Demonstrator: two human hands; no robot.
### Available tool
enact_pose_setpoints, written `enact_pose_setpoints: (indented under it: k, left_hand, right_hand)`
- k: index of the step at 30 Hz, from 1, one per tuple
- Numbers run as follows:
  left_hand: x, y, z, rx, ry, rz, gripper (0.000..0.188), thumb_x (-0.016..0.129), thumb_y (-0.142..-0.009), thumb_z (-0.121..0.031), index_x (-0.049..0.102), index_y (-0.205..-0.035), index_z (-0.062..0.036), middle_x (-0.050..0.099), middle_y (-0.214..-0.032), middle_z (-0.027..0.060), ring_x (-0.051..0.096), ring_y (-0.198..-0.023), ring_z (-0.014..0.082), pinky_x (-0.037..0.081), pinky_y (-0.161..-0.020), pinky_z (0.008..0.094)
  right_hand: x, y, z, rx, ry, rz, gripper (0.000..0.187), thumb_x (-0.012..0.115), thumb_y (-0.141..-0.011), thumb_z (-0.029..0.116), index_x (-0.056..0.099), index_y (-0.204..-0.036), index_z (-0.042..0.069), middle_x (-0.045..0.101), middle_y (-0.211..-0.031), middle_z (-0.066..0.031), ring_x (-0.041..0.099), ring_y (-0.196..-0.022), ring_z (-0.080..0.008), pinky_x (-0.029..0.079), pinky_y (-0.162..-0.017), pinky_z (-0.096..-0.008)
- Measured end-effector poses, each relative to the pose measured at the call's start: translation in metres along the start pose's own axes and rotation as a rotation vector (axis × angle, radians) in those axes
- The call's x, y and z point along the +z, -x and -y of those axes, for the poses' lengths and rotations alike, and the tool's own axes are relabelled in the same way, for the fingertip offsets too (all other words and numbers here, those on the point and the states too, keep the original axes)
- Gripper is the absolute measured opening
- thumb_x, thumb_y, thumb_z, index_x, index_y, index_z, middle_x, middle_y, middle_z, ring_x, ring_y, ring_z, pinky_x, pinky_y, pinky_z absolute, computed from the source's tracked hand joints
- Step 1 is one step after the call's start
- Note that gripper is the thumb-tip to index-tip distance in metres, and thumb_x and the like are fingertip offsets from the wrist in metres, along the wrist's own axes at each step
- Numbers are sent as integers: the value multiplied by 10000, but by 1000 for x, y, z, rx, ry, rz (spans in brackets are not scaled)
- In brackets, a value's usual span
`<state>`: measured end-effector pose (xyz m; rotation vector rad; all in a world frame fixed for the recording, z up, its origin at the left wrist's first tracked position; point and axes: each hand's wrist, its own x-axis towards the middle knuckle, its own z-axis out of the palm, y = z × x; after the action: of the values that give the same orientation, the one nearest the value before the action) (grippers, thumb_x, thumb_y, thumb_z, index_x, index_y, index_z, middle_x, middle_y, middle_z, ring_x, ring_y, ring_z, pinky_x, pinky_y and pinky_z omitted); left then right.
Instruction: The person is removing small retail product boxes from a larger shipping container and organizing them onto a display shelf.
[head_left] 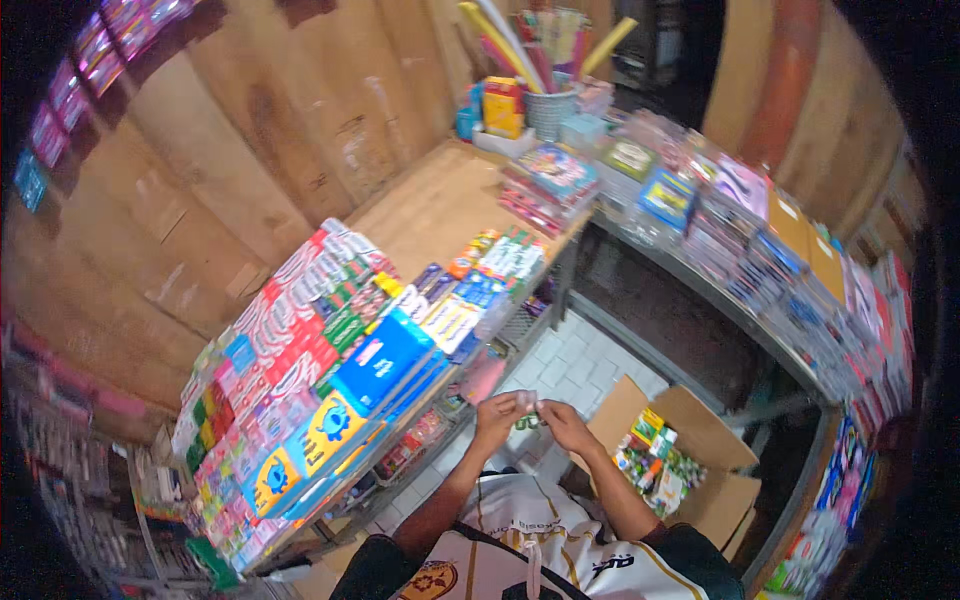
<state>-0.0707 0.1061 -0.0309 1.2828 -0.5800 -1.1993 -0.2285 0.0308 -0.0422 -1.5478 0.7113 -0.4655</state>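
Note:
In front of my chest my left hand (495, 418) and my right hand (566, 424) are close together, both with fingers pinched. A small pale, partly see-through piece (526, 398) shows at the left fingertips, too small and blurred to name. The right fingertips almost meet it; what they grip is hidden. Just below the hands is a small green patterned shape (527, 423); I cannot tell whether it hangs from them or lies lower down. Beside my right forearm, an open cardboard box (705, 420) holds several small, mostly green and white packages (660, 470).
To the left, a wooden counter (415, 205) bears stacked toothpaste cartons (300, 290) and blue packs (385, 360). Notebooks (668, 197) line a shelf at the right. A pot (550, 112) with rolled paper stands at the back. White tiles (560, 360) cover the floor.

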Motion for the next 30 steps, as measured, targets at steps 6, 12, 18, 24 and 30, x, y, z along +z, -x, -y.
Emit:
enact_pose_setpoints:
  k: [6, 12, 18, 24, 30]
  left_hand:
    - [-20, 10, -96, 167, -160, -24, 366, 695, -819, -5, 582, -1157, 80, 668, -1068, 128, 632, -936, 138, 517, -821, 250]
    - [-37, 8, -190, 289, -13, -108, 381, 688, -823, 9, 564, -1172, 95, 656, -1087, 160, 620, -957, 143, 508, -842, 254]
    - [-68, -14, -258, 506, -45, -310, 365, 705, -807, 3, 583, -1139, 93, 668, -1054, 162, 632, -944, 152, 516, -833, 275]
    - [-124, -100, -286, 603, -291, -473, 313, 697, -830, -40, 597, -1104, 74, 682, -1019, 146, 637, -896, 134, 531, -771, 249]
    - [-157, -209, -309, 512, -156, -541, 315, 683, -850, -73, 591, -1116, 68, 685, -1012, 148, 642, -914, 151, 528, -776, 246]
  right_hand:
    - [11, -47, 90, -21, 53, 175, 339, 477, -987, 283, 609, -1013, -28, 595, -858, -10, 509, -811, -95, 431, -736, -266]
    - [31, -102, 177, -133, -153, 144, 247, 662, -871, 130, 622, -1035, -51, 637, -894, -56, 589, -862, -125, 484, -799, -296]
    - [48, -192, 241, -559, 174, 313, 250, 775, -743, 129, 675, -942, 16, 549, -744, -13, 477, -676, -77, 381, -589, -235]
    - [69, -316, 259, -418, 84, 537, 238, 764, -740, 123, 684, -929, 3, 547, -681, 17, 462, -652, -51, 390, -571, -242]
    - [71, -460, 252, -525, 67, 688, 289, 727, -755, 93, 679, -1017, -19, 657, -807, -20, 551, -772, -78, 477, -709, -272]
